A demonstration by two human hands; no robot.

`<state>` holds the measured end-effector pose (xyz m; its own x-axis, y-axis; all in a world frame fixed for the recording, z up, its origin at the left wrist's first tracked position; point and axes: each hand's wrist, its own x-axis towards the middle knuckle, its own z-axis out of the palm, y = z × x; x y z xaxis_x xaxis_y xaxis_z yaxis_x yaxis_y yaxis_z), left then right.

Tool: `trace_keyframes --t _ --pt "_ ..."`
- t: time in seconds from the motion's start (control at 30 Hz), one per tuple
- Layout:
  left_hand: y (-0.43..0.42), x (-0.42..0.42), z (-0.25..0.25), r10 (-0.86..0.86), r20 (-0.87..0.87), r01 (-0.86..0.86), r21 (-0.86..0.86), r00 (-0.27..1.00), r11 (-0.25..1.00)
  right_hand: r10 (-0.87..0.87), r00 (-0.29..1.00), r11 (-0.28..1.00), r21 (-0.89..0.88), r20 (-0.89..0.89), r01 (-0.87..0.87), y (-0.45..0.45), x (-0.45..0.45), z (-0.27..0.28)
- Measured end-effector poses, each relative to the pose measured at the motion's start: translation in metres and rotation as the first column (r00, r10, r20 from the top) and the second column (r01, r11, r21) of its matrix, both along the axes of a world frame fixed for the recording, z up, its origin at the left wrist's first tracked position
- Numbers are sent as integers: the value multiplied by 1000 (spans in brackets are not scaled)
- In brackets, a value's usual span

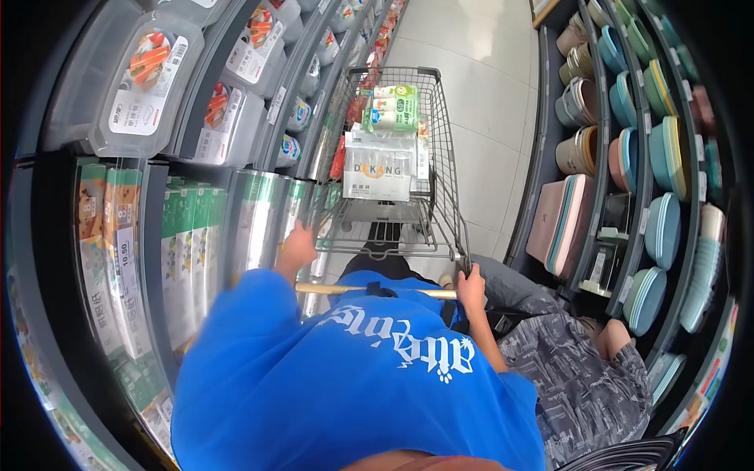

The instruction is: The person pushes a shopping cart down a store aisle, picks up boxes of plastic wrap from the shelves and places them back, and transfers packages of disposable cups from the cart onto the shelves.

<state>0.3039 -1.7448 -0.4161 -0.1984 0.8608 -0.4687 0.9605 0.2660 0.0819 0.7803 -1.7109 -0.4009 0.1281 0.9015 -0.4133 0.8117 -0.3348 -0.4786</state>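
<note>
A grey wire shopping cart [448, 157] stands in front of me, with a tan handle bar [318, 288] across its near end. My left hand [296, 248] is closed at the cart's near left corner, beside the shelf; part of its grip is hidden. At the right end of the bar, my right hand [471, 287] is wrapped around the cart's side post. Inside the basket lies a white pack marked DEKANG [380, 169]. Behind it is a green-and-white pack of rolls [395, 108].
Shelves on the left hold clear plastic boxes [145, 86], boxed rolls [184, 251] and bagged goods. On the right are stacked bowls [667, 161], cups and pink trays [569, 228]. A person in patterned grey clothing [569, 377] is close at my right. Pale floor tiles [487, 102] run ahead.
</note>
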Motion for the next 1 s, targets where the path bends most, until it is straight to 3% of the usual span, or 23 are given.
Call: trace_keyframes --t 0.07,0.17,0.67,1.0 --pt "1 3 -2 10 11 -11 77 1000 997 -12 999 1000 -3 45 12 11 -6 11" --pt "9 3 1 10 42 -13 55 999 998 -25 997 998 -51 71 28 20 -6 11" --pt "72 -25 1 -32 1 32 14 999 999 -57 998 998 35 -36 58 56 -22 -5" --pt "112 -35 0 -59 10 60 -35 998 998 -132 991 985 -108 19 133 86 -41 26"
